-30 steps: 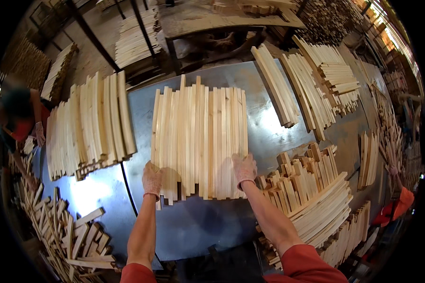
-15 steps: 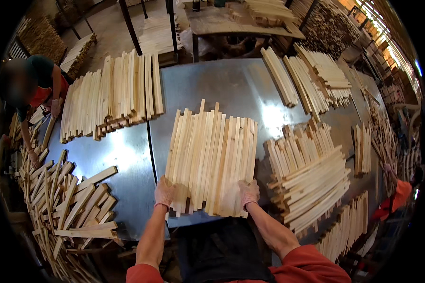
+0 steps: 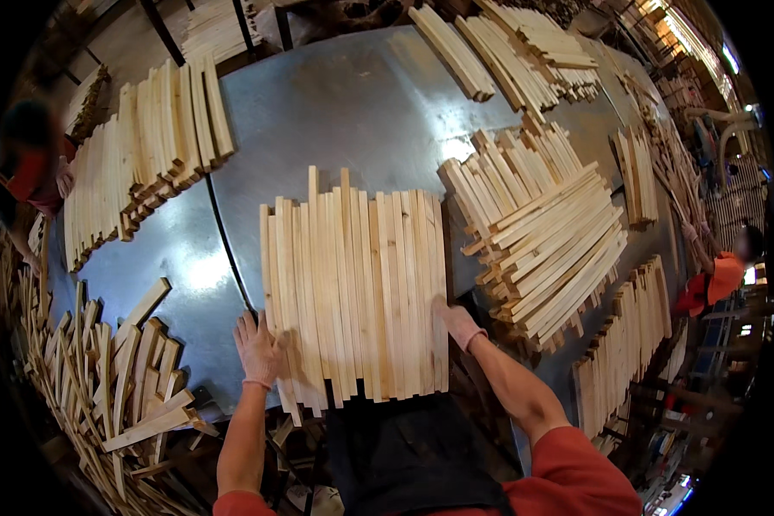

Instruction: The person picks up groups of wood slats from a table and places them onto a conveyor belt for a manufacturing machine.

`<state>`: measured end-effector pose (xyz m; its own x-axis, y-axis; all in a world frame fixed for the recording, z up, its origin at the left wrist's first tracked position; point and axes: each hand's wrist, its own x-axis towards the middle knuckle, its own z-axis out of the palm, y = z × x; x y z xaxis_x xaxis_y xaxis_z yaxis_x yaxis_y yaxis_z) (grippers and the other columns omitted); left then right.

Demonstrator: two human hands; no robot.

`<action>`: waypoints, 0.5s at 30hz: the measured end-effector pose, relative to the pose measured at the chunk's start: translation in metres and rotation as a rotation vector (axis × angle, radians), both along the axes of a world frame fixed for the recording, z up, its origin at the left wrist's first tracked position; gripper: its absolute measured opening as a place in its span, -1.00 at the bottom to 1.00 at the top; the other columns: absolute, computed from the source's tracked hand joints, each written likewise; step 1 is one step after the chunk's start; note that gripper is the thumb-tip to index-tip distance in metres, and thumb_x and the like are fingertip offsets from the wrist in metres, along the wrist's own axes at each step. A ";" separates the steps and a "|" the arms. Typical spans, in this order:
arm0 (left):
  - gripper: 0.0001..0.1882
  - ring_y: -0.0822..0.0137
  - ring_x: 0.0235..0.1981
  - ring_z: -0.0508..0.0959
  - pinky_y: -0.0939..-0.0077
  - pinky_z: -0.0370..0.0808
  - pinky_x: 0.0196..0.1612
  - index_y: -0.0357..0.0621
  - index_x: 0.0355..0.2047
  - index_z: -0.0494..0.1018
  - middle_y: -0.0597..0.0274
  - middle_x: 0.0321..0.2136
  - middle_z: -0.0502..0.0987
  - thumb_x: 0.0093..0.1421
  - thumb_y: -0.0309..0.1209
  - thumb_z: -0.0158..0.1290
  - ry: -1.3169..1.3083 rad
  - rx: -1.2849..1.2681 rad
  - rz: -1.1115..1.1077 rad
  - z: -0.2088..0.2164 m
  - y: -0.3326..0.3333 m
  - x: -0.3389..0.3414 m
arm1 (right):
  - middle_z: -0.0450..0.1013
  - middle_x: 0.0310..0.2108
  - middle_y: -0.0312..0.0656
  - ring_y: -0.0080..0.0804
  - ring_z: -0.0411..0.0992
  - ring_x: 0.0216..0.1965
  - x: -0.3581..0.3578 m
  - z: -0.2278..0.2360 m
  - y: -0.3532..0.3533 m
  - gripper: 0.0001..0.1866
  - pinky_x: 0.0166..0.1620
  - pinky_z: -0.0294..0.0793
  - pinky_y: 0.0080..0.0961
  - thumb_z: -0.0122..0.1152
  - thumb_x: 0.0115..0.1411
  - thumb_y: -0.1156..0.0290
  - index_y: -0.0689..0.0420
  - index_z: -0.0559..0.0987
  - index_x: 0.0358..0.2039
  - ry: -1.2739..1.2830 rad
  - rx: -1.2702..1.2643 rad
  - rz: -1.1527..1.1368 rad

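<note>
A wide row of pale wooden strips [image 3: 361, 292] lies side by side in front of me, lengthwise away from my body, its near ends uneven and close to my dark apron. My left hand [image 3: 261, 348], in a pinkish glove, is against the row's left side, its fingers stretched out and apart. On the opposite side my gloved right hand [image 3: 462, 325] grips the outer strips, with the fingertips at their edge. One strip on the left slants out at its near end. Two strips stick out beyond the others at the far end.
Loose strips [image 3: 138, 370] lie jumbled at left on the metal table [image 3: 318, 103]. Stacked rows [image 3: 146, 129] stand at far left, and a crossed pile [image 3: 550, 249] is at right. Co-workers are at the left edge and at right, one in an orange top [image 3: 721, 279].
The row of strips has come nearer to my body and sits lower against the apron. My left hand's fingers have straightened along its side. The view has shifted to the right.
</note>
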<state>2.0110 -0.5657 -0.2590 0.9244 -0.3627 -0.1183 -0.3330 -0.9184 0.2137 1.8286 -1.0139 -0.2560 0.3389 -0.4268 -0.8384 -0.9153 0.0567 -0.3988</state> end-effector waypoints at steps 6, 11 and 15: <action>-0.17 -0.29 0.47 0.22 -0.16 0.05 0.55 -0.27 0.45 0.24 -0.29 0.37 0.32 0.31 -0.08 0.23 0.273 -0.276 0.211 0.010 -0.037 -0.001 | 0.60 0.06 0.03 -0.26 0.56 0.04 0.007 -0.022 0.023 -0.04 0.12 0.52 -0.37 0.32 0.28 -0.31 0.45 0.53 0.24 -0.160 0.278 -0.481; -0.18 0.02 0.14 0.57 0.16 0.57 0.21 -0.34 0.39 0.28 -0.06 0.19 0.49 0.16 -0.32 0.31 0.773 -0.944 0.571 0.034 -0.043 -0.008 | 0.58 0.10 0.03 -0.25 0.55 0.08 0.000 -0.040 0.013 -0.02 0.15 0.51 -0.36 0.34 0.26 -0.31 0.49 0.53 0.21 -0.052 0.220 -0.424; -0.19 0.14 -0.08 0.67 0.25 0.70 -0.03 -0.39 0.30 0.34 -0.06 0.03 0.60 0.09 -0.33 0.40 0.986 -0.931 0.656 0.036 -0.047 -0.001 | 0.62 0.01 -0.01 -0.30 0.57 0.00 -0.008 -0.050 0.008 -0.07 0.09 0.55 -0.39 0.35 0.27 -0.29 0.48 0.58 0.15 -0.079 0.203 -0.370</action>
<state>2.0100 -0.6125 -0.2234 0.6374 -0.2212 -0.7381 0.6920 -0.2569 0.6747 1.8206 -1.0057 -0.3063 0.2603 -0.3609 -0.8955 -0.7858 0.4597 -0.4137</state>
